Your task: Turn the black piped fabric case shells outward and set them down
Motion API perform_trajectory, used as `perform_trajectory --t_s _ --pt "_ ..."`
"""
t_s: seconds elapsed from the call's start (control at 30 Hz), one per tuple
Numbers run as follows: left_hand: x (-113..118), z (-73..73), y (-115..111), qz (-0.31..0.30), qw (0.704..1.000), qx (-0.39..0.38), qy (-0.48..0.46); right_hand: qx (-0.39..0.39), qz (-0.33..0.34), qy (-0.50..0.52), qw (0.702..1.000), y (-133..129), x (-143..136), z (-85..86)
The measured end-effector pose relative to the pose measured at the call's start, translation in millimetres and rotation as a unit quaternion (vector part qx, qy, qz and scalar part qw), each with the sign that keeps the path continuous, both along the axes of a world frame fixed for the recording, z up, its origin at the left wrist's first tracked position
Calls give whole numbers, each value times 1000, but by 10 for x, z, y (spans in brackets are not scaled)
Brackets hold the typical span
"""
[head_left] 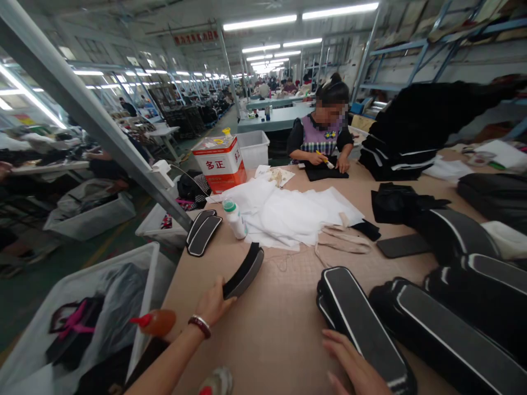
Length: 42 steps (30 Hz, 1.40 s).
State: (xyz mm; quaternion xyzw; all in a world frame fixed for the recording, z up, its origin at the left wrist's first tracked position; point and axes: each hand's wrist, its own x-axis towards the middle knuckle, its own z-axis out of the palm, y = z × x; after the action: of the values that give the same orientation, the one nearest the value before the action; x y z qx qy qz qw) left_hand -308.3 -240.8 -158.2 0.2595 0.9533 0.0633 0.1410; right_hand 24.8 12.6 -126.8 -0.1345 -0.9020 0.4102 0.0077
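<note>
My right hand [357,366], spread and unladen, adjoins the near-right panel stack [359,315]; my left hand [212,303] grips a curved strip [246,272], apparently mid-transfer, requiring steady control next.

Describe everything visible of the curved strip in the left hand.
The curved strip is long, narrow and bowed, black along its left side and dark grey along its right. It looks like padded fabric or foam; which is unclear. The left hand grips and hides its near end; the far end points toward the white sheets. Contact with the tabletop can't be told.
</note>
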Motion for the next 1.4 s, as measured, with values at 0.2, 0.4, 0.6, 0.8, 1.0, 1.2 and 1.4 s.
perform_trajectory --t_s 0.2,0.4,0.6,0.8,1.0,1.2,1.4 --pt "237 -160 286 -140 990 -26 -18 91 50 8 995 1 -1018 105" --pt "116 -271 96 -134 988 1 -81 178 165 -13 970 94 -2189 -435" --pt "-38 -385 -90 -35 990 42 -134 145 147 -32 978 197 -2419 -697" --pt "-1 -400 -26 68 987 106 -99 175 9 -88 981 -255 -2086 -635" --pt "13 -282 142 82 993 50 -63 236 -45 -164 957 -580 -1884 -499" --pt "129 375 258 -112 987 0 -119 167 -11 -131 977 -447 -1102 -262" --pt "620 763 455 -400 908 87 -90 -48 -34 -17 998 -533 23 -341"
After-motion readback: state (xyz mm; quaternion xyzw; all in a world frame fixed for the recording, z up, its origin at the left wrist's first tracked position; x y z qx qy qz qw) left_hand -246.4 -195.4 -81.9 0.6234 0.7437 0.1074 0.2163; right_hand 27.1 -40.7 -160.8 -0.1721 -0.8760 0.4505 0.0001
